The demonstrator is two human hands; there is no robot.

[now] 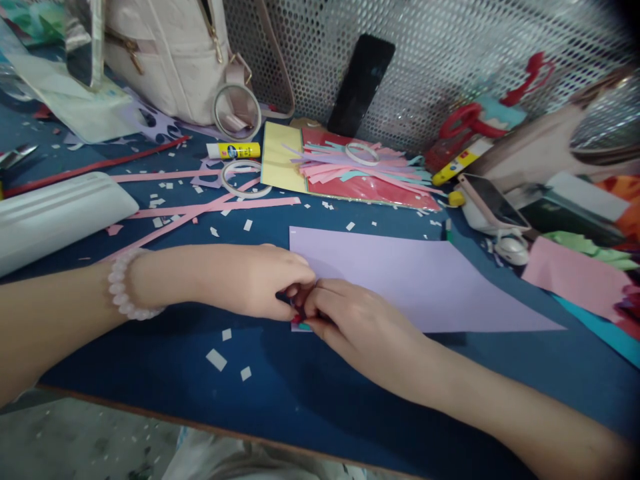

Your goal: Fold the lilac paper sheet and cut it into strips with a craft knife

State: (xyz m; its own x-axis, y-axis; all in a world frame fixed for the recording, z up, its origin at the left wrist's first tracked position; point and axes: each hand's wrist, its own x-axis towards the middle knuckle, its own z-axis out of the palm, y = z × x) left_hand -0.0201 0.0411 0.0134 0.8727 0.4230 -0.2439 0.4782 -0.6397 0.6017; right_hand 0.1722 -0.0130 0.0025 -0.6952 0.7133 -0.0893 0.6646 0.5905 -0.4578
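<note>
My left hand [273, 280] and my right hand [350, 310] meet above the left edge of a lilac paper sheet [395, 280]. Both are closed, fingertips pinched together. Small bits of red and teal show between and below the fingers, but what they belong to is hidden. The lilac sheet lies flat on the blue table [210, 400], its right side cut at a slant to a point. A pale beaded bracelet [123, 287] circles my left wrist.
Behind lie a glue stick [234, 150], a tape roll [245, 179], pink strips [250, 205] and a red sheet [400, 193] bearing fringed paper. A black phone [361, 83] leans on the perforated metal panel. White scraps [217, 360] dot the table. Folded papers [575, 273] lie right.
</note>
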